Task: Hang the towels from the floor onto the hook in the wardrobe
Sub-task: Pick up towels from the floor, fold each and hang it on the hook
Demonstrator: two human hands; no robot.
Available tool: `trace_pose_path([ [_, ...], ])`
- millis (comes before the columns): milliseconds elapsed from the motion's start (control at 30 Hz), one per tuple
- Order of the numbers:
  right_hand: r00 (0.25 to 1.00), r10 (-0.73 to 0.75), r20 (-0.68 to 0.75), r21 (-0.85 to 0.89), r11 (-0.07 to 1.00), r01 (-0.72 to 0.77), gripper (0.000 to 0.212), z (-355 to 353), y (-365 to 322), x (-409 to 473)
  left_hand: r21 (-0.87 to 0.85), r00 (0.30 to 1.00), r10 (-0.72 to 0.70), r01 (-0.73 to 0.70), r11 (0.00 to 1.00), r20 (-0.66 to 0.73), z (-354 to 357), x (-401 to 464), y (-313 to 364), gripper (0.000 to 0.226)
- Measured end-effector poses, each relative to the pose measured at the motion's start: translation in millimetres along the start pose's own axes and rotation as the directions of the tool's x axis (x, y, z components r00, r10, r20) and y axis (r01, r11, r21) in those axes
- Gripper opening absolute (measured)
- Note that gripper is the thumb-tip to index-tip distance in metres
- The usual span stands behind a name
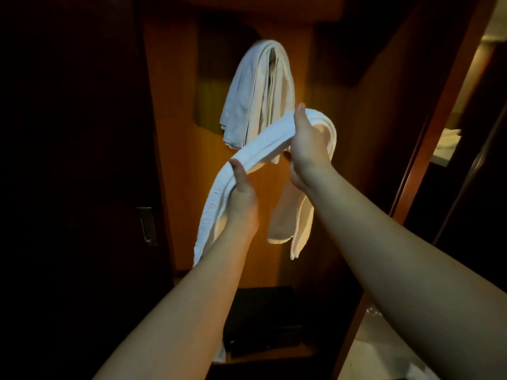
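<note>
both ur hands, left hand [241,196] & right hand [307,144], clamp the white towel [263,144]; next, lift & drape it over the hung towel [260,91].

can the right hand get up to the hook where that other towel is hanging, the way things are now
Probably yes. The right hand, gripping the held towel, is raised just below the hanging towel, with nothing between them. The hook itself is hidden under that towel.

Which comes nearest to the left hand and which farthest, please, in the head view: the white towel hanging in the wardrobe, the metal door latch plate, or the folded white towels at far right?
From the left hand:
1. White towel hanging in the wardrobe, above, slightly right.
2. Metal door latch plate, left, slightly lower.
3. Folded white towels, far right.
</note>
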State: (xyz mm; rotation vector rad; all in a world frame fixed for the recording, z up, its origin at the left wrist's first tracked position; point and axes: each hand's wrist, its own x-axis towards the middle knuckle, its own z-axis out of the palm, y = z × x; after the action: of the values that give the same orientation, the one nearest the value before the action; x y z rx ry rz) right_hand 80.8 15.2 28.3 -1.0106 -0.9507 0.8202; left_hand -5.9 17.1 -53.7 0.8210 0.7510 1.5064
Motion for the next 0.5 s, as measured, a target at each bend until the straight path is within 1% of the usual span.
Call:
trace_pose_path([
  [67,0.999,-0.039,0.006,-0.07,0.997,0.039,0.03,-12.6,7.7,10.7,-0.118,0.994,0.08,-0.088,0.989,-0.069,-8.1,4.3,3.5,0.048],
  [100,0.999,-0.046,0.019,-0.109,0.993,0.048,0.029,-19.1,11.4,18.4,-0.19,0.99,0.097,-0.115,0.975,-0.103,-7.2,6.7,7.4,0.037],
  [133,0.997,-0.065,0.048,-0.154,0.985,0.071,0.031,-23.3,13.7,28.7,-0.275,0.986,0.102,-0.136,0.952,-0.132,-1.1,15.1,12.3,0.031],
  [167,0.995,-0.077,0.066,-0.194,0.977,0.088,0.036,-23.7,15.6,35.0,-0.374,0.986,0.086,-0.136,0.917,-0.146,5.8,18.2,16.6,0.032],
  [200,0.992,-0.096,0.078,-0.228,0.967,0.112,0.04,-22.7,16.2,41.3,-0.451,0.99,0.056,-0.11,0.886,-0.131,14.8,20.8,22.4,0.036],
  [267,0.986,-0.144,0.085,-0.284,0.945,0.162,0.039,-21.1,16.1,59.2,-0.544,0.997,0.001,-0.045,0.838,-0.081,35.1,31.8,31.3,0.045],
  [300,0.983,-0.161,0.091,-0.303,0.936,0.182,0.037,-20.5,15.7,69.9,-0.557,0.999,0.0,-0.028,0.83,-0.051,44.6,39.2,36.8,0.045],
  [367,0.975,-0.186,0.121,-0.33,0.919,0.216,0.038,-22.7,12.0,90.7,-0.502,0.999,0.018,-0.039,0.864,-0.048,57.8,58.5,47.1,0.037],
  [433,0.967,-0.204,0.153,-0.304,0.921,0.243,0.035,-29.8,7.8,115.6,-0.401,0.995,0.07,-0.092,0.912,-0.069,66.0,79.2,58.1,0.029],
  [500,0.96,-0.229,0.162,-0.305,0.913,0.27,0.033,-39.1,2.2,140.1,-0.242,0.988,0.137,-0.151,0.958,-0.073,70.5,99.5,69.9,0.026],
])
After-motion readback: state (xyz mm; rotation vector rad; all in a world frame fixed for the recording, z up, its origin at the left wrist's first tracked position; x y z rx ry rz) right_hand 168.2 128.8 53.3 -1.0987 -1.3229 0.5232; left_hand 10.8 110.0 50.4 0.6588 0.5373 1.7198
